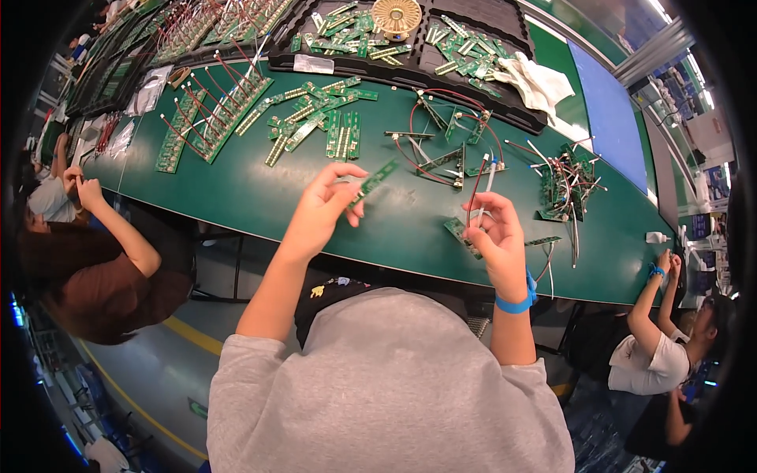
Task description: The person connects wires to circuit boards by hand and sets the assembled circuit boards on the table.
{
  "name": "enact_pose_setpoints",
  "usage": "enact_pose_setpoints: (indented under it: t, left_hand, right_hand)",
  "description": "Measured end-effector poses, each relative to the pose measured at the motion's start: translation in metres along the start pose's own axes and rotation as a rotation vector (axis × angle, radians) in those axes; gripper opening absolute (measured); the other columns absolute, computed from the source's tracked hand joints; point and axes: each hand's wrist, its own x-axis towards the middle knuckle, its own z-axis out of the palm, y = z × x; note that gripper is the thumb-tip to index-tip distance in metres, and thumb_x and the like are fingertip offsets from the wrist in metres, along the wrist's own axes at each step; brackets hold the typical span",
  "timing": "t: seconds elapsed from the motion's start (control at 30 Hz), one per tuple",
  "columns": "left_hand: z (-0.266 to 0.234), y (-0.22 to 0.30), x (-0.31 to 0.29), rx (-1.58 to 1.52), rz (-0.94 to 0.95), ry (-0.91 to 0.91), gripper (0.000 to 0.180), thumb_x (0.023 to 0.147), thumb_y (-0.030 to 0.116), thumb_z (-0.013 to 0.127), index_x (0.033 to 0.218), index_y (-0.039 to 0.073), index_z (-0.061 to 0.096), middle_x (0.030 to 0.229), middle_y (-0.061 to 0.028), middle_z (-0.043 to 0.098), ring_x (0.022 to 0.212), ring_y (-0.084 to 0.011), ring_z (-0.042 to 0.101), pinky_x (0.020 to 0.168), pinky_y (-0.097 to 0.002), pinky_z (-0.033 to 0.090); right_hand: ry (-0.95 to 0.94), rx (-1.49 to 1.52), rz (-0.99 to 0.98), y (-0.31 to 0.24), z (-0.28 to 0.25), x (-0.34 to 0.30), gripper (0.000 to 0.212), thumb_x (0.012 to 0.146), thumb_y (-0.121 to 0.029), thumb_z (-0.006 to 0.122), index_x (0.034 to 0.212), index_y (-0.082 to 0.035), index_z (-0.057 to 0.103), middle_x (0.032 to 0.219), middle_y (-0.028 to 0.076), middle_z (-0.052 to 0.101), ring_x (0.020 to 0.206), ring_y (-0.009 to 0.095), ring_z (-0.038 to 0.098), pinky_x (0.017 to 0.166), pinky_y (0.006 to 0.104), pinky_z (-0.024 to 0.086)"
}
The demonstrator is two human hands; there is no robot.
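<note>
My left hand (322, 211) is closed on one end of a narrow green circuit board (378, 180), which tilts up to the right over the table's front part. To its right, my right hand (497, 236) pinches thin wires, a dark red one and a white cable (490, 177) with a small connector. A green circuit board (458, 233) shows beside the fingers of that hand; whether it is gripped too, I cannot tell. Just beyond my hands, several boards joined by red wires (500, 142) stand on edge in a loose ring.
Loose boards (303, 118) lie beyond my left hand, with long wired panels (225, 118) farther left. A tangled pile of wired boards (566, 185) is at right. Black trays (481, 79) hold boards, a gold round reel (397, 16) and white gloves (536, 83). Other people sit on both sides.
</note>
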Motion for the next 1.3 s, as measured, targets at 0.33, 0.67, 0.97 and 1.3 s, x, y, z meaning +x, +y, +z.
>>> enact_pose_setpoints:
  t: [0.33,0.67,0.97,1.3]
  left_hand:
    - [0.02,-0.031,-0.02,-0.585,-0.13,-0.285,0.02,0.09,0.014,0.051,0.102,-0.001,0.056,0.075,-0.0048,0.053,0.059,-0.0129,0.052,0.065,-0.0301,0.046]
    - [0.024,-0.025,-0.031,-0.263,-0.144,-0.149,0.021,0.081,0.002,0.06,0.101,-0.004,0.057,0.08,-0.0048,0.056,0.073,-0.0122,0.056,0.07,-0.0223,0.045]
    - [0.037,-0.02,-0.03,-0.241,-0.03,-0.021,0.02,0.091,0.019,0.051,0.094,0.0,0.048,0.078,-0.0098,0.055,0.064,-0.0172,0.059,0.054,-0.0249,0.048]
    - [0.038,-0.026,-0.032,-0.225,-0.238,-0.137,0.026,0.093,0.014,0.042,0.114,0.0,0.041,0.09,-0.0203,0.059,0.061,-0.0199,0.061,0.048,-0.0252,0.046]
  right_hand:
    - [0.059,-0.205,0.007,0.008,0.021,-0.001,0.013,0.081,0.0,0.056,0.094,0.003,0.055,0.089,0.006,0.055,0.08,0.013,0.057,0.069,0.0252,0.048]
    - [0.005,-0.117,-0.134,0.003,0.026,0.003,0.017,0.091,-0.01,0.048,0.096,0.003,0.057,0.094,0.009,0.055,0.083,0.018,0.061,0.072,0.0262,0.046]
    - [-0.175,0.013,-0.113,0.016,0.027,0.001,0.023,0.076,0.007,0.058,0.097,0.0,0.053,0.107,0.011,0.05,0.097,0.02,0.055,0.083,0.0299,0.044]
    - [-0.14,0.257,-0.009,0.035,0.041,-0.006,0.039,0.08,0.006,0.052,0.117,-0.001,0.04,0.115,0.017,0.047,0.095,0.021,0.056,0.08,0.031,0.045]
